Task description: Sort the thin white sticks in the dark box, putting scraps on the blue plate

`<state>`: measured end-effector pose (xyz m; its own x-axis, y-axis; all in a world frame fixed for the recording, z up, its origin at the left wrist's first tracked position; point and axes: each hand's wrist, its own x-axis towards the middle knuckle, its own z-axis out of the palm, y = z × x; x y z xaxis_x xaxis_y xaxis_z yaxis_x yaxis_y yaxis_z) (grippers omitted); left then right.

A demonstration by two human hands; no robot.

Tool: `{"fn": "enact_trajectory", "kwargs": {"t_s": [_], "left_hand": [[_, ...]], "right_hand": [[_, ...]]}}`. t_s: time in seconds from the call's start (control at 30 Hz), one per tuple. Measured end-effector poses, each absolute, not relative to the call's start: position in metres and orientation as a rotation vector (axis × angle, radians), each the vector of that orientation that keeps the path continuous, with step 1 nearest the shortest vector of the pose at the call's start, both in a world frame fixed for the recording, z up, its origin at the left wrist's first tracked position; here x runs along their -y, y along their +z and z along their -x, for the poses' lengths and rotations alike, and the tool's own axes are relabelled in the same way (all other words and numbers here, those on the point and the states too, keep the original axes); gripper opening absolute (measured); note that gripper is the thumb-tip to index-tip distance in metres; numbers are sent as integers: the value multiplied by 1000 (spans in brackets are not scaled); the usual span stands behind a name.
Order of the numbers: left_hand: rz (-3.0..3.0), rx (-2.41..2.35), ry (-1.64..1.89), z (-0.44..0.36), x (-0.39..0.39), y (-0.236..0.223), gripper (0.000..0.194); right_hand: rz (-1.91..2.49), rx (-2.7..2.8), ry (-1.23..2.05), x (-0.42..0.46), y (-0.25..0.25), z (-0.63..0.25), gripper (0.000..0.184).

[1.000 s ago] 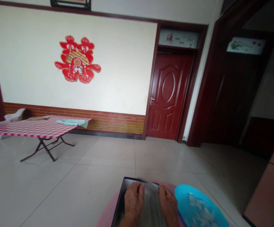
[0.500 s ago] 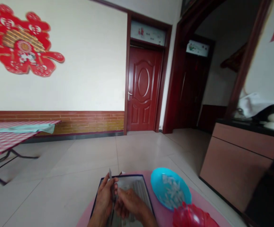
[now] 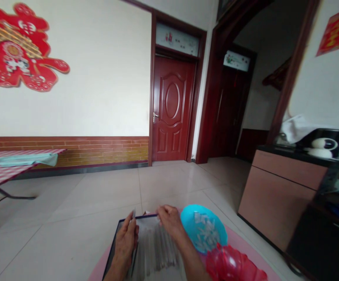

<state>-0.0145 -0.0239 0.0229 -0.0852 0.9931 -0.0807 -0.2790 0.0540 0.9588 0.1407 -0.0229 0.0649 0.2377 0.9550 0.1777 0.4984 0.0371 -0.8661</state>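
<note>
My left hand [image 3: 125, 237] is closed around a thin greyish strip [image 3: 134, 213] whose tip sticks up past the fingers, over the left side of a shallow dark-rimmed box [image 3: 114, 239]. My right hand [image 3: 171, 221] is at the box's far edge, beside the blue bowl. Its fingers are pinched together; whatever they hold is too small to make out. Inside the box lie several long, thin, pale strips [image 3: 154, 249] side by side, blurred. Small clear and whitish pieces [image 3: 207, 233] fill part of the blue bowl [image 3: 190, 212].
Box and bowl stand on a round pink surface [image 3: 260, 260], with a shiny red plastic object [image 3: 230, 263] at the near right. A brown cabinet [image 3: 277, 195] stands to the right, a checkered folding table [image 3: 20, 166] to the left. A red door [image 3: 173, 109] is ahead.
My right hand has moved from beside my left hand to the far right edge of the box, uncovering the strips. My left hand still holds its strip. The view has turned slightly right.
</note>
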Motion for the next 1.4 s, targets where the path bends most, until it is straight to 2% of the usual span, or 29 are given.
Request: {"fn": "enact_trajectory", "kwargs": {"t_s": [0.17, 0.4, 0.63, 0.93, 1.27, 1.4], "left_hand": [[-1005, -1080, 1279, 11, 24, 20, 95], [-1104, -1101, 1219, 6, 16, 8, 104], [-1156, -1042, 1237, 7, 11, -2, 93], [-1187, -1068, 1187, 6, 18, 4, 93], [-1236, -1066, 1154, 4, 17, 4, 104], [-1233, -1065, 1139, 2, 18, 4, 100]], "right_hand": [[1755, 1586, 396, 35, 70, -223, 17], [1990, 1757, 203, 72, 33, -305, 23], [2109, 1837, 85, 71, 5, -314, 30], [2135, 1907, 14, 66, -2, -319, 27], [1944, 2026, 109, 65, 2, -332, 25], [1877, 2013, 120, 65, 2, -334, 23]]}}
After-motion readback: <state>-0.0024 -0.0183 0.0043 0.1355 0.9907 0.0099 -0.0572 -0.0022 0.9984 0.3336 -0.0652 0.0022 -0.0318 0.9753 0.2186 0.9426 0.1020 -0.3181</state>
